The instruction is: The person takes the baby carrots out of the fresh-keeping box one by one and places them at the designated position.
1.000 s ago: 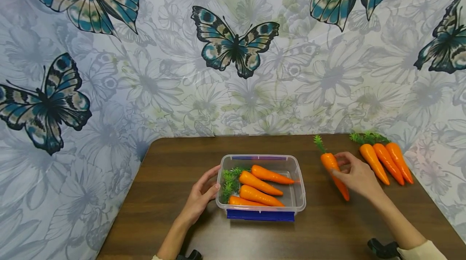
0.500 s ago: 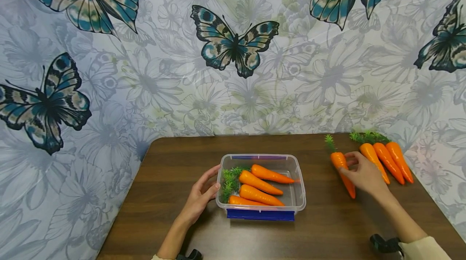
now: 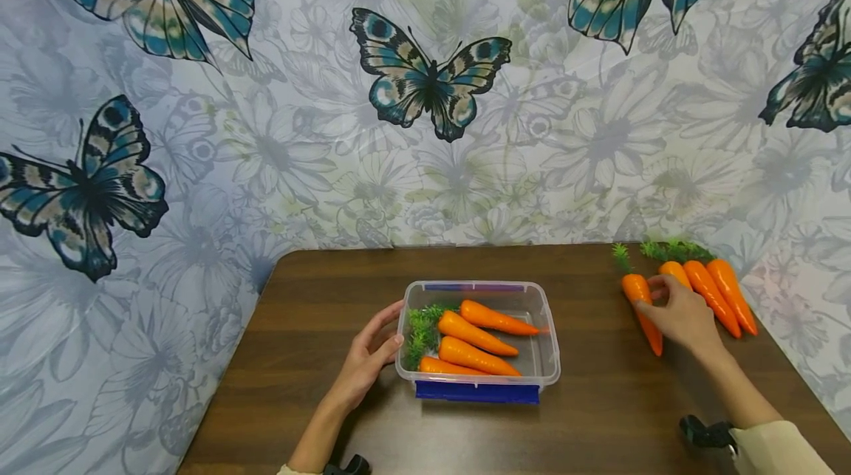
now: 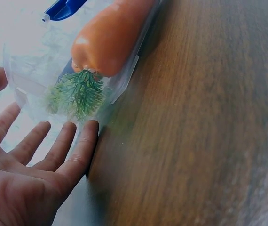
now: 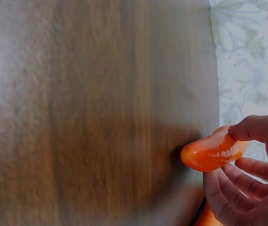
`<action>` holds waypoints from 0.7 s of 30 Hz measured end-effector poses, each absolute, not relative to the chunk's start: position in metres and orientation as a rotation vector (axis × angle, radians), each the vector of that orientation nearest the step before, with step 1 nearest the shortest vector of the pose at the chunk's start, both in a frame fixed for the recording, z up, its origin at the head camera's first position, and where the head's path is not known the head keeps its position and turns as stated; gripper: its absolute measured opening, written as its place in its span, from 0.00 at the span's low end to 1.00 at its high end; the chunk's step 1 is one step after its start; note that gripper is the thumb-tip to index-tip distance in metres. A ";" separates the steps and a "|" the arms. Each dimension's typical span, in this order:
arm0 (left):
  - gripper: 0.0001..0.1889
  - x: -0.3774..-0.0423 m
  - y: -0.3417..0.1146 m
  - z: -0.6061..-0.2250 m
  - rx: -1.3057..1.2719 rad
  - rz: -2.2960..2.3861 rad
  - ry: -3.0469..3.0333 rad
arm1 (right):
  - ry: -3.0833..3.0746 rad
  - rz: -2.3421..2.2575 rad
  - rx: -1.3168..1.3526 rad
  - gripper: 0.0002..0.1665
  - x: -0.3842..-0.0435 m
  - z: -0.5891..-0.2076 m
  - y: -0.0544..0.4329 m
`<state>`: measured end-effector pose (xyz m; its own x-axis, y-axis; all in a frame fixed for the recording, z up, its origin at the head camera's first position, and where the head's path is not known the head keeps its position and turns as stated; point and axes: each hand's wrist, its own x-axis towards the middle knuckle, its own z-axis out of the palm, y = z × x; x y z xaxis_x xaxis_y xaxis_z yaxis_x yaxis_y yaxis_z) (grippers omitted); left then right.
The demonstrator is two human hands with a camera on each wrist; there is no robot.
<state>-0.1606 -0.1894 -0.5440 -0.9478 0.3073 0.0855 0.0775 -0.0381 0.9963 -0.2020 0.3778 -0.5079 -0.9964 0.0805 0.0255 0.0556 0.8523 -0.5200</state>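
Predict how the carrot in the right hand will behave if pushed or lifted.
The carrot is probably stiff, as its body looks straight where the right hand pinches it. Its glossy skin may be slippery. Being round and tapered, it could roll if let go on the table.

Soft light, tabletop (image 3: 479, 434) glare, hazy wrist views

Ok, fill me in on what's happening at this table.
A person is handling carrots at a wooden table. The right grip pinches one carrot between thumb and fingers, beside three more carrots lying together near the table's right edge. The left grip, fingers outstretched, is at the left side of a clear container. Four carrots lie inside it, their green tops to the left.
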 end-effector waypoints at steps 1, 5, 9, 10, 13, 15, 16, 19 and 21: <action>0.32 -0.161 -0.190 -0.544 0.412 2.112 2.062 | -2.977 0.828 -0.112 0.37 -0.203 -0.508 0.378; 0.32 -0.161 -0.190 -0.546 0.402 2.112 2.067 | -2.974 0.779 -0.137 0.36 -0.205 -0.509 0.380; 0.31 -0.161 -0.191 -0.547 0.415 2.103 2.068 | -2.959 0.734 -0.151 0.34 -0.207 -0.511 0.381; 0.31 -0.161 -0.190 -0.547 0.420 2.104 2.068 | -2.950 0.722 -0.151 0.34 -0.208 -0.511 0.382; 0.31 -0.161 -0.190 -0.546 0.439 2.105 2.071 | -2.929 0.686 -0.148 0.32 -0.211 -0.512 0.383; 0.31 -0.160 -0.190 -0.546 0.449 2.107 2.071 | -2.927 0.674 -0.156 0.32 -0.212 -0.511 0.383; 0.31 -0.160 -0.190 -0.545 0.453 2.107 2.071 | -2.927 0.672 -0.162 0.32 -0.213 -0.511 0.384; 0.31 -0.160 -0.190 -0.545 0.450 2.102 2.079 | -2.933 0.669 -0.182 0.34 -0.216 -0.511 0.386; 0.31 -0.161 -0.191 -0.546 0.442 2.097 2.084 | -2.930 0.667 -0.192 0.35 -0.217 -0.511 0.388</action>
<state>-0.1605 -0.1905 -0.5459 -0.9449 0.3113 0.1007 0.0987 -0.0223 0.9949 -0.2170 0.3881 -0.5113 -0.9834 0.1524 0.0989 0.0945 0.8941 -0.4379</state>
